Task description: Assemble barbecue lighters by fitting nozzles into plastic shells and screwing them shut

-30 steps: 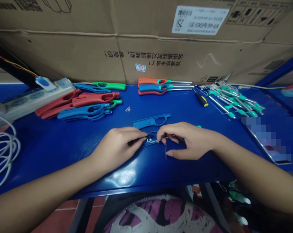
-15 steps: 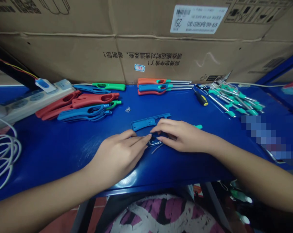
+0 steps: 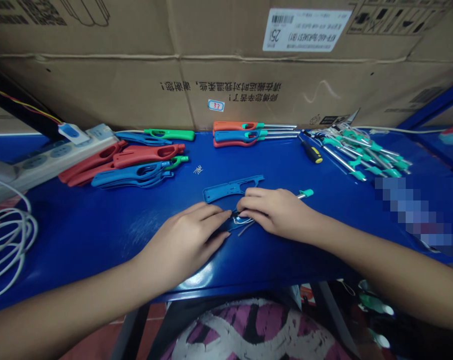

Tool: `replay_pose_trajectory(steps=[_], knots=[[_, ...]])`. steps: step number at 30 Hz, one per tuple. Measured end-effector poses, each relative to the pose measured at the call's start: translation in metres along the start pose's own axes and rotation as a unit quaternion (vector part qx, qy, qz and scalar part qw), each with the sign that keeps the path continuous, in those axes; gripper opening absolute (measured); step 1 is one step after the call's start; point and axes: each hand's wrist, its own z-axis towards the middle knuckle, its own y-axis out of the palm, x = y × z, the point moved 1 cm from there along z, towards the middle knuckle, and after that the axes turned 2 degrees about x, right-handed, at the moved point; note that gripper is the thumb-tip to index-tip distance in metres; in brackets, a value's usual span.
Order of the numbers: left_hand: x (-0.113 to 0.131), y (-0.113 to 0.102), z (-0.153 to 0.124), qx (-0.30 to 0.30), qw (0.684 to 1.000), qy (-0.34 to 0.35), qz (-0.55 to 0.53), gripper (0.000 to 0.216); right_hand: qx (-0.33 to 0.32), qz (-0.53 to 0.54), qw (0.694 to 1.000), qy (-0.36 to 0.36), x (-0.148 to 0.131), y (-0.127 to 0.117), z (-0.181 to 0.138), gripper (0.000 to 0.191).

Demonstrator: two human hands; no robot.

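My left hand (image 3: 186, 237) lies low over a blue lighter shell half (image 3: 234, 225), its fingers covering much of it and its fingertips by a small black part (image 3: 234, 214). My right hand (image 3: 277, 210) pinches at that black part from the right, its fingers bent together. Thin white wires (image 3: 242, 220) trail from beneath the right fingertips. A metal tube with a teal tip (image 3: 306, 193) sticks out past the right hand. Just beyond both hands lies another blue shell half (image 3: 224, 190), its inner side facing up. How the left fingers grip is partly hidden.
Red shells (image 3: 147, 156) and blue shells (image 3: 130, 175) lie at left by a power strip (image 3: 61, 152). Small screws (image 3: 198, 170), assembled lighters (image 3: 236, 136), a screwdriver (image 3: 312, 151) and teal-tipped tubes (image 3: 361, 152) line the back. A cardboard box (image 3: 136, 90) stands behind.
My right hand has shifted slightly down, and its fingers have drawn together around the black part. More of the teal-tipped tube shows. My left thumb has spread from its fingers.
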Motion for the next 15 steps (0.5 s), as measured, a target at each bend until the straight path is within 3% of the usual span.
replay_pose_trajectory(steps=[9,15], knots=[[-0.001,0.000,0.000,0.004,1.000,0.001,0.005,0.026,-0.016,-0.057,0.998,-0.016,-0.002,-0.001,-0.001,0.023],[0.010,0.002,-0.001,-0.022,0.991,0.028,0.127,0.026,-0.004,-0.018,1.000,-0.025,-0.002,-0.002,-0.002,0.020]])
